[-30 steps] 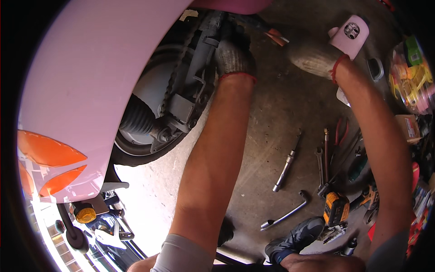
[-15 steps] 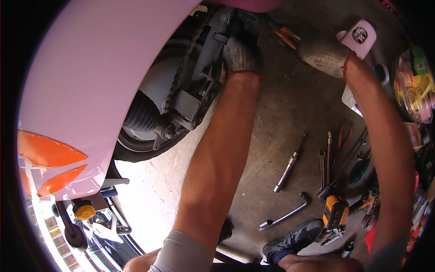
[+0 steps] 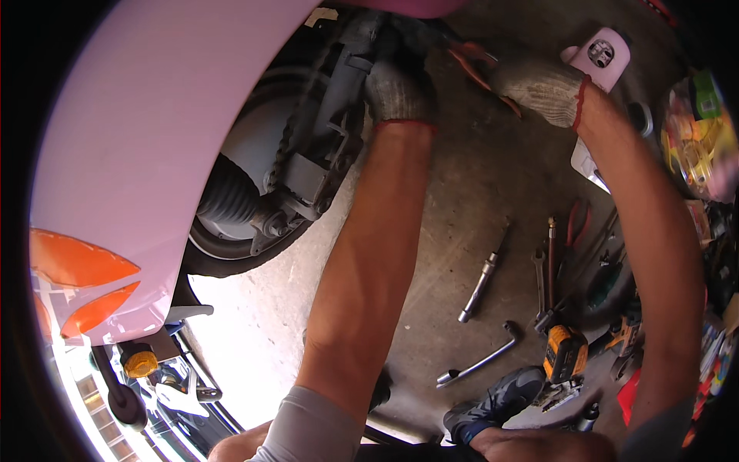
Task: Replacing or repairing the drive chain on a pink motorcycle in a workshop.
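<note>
A pink-bodied vehicle (image 3: 146,138) stands at the left, its wheel (image 3: 254,131), chain (image 3: 289,142) and grey swingarm (image 3: 331,104) exposed. My left hand (image 3: 400,88), in a dirty knit glove, reaches against the upper end of the swingarm. Dark shadow hides its fingers. To its right, my gloved right hand (image 3: 539,88) is closed on pliers (image 3: 471,68) with orange-red handles. Their handles are spread apart, and the jaws point toward my left hand, lost in shadow. A ribbed black rubber boot (image 3: 227,192) sits beside the wheel's lower part.
On the concrete floor lie a socket extension (image 3: 481,285), an angled socket wrench (image 3: 481,366), a combination wrench (image 3: 540,281), red-handled pliers (image 3: 579,223) and a yellow-black battery (image 3: 566,354). A pink panel (image 3: 608,58) and a clear bag (image 3: 700,138) are at the right. My shoe (image 3: 500,400) rests below.
The pliers' handles have spread, with the lower one now showing under my right hand. Both hands appear slightly further left, as does the whole scene, from a small view shift.
</note>
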### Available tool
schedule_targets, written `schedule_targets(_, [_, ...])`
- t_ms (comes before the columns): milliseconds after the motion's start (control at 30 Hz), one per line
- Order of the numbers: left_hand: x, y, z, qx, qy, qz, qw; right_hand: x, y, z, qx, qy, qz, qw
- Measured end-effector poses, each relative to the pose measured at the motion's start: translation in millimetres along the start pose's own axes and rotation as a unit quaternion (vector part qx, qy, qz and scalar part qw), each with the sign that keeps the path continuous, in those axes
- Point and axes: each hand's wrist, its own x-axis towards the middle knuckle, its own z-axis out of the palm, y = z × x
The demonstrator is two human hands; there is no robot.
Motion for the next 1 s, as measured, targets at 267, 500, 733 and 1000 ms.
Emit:
schedule_targets(267, [-54.8,-67.4,-5.2,0.342,0.054,0.045,0.937,-11.5,-12.9,-14.3,0.056,0.042,-0.022,0.997])
schedule_targets(500, [-87.0,-45.7,-48.8,0.357,0.09,-0.039,0.929,-54.5,-29.9,-35.4,0.269,-0.042,0.066,0.96])
schedule_targets(733, [-164.3,4.0,-60.8,0.374,0.097,-0.171,0.907,-12.4,79.2,-55.1,0.648,-0.72,0.148,-0.2])
schedule_targets(1000, [-216.0,75.5,-104.2,0.394,0.166,-0.036,0.903,-57.0,121.1,-128.0,0.749,-0.612,0.251,0.004])
